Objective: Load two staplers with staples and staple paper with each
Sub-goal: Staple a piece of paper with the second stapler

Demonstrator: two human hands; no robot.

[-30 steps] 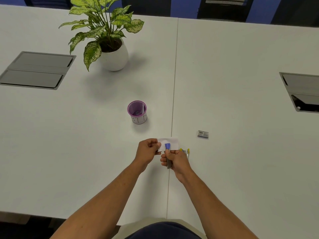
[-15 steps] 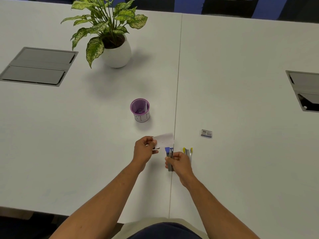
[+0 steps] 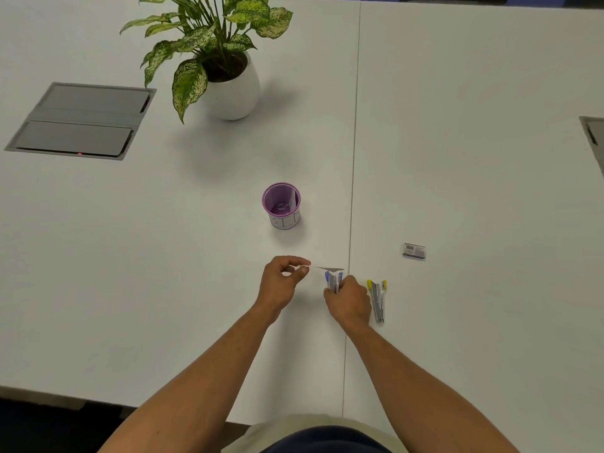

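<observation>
My left hand pinches a small white slip of paper, which is turned almost edge-on just above the table. My right hand grips the blue stapler close to the table, its blue tips pointing away from me, right below the paper's free end. A yellow stapler lies on the table just right of my right hand. The small staple box sits farther right and a little beyond.
A purple-rimmed cup stands beyond my hands. A potted plant is at the back. Grey cable hatches are set into the table at left and at the right edge. The table seam runs through the middle.
The paper has come away from the blue stapler and tilted to nearly edge-on in my left hand. My right hand has lowered the blue stapler toward the table.
</observation>
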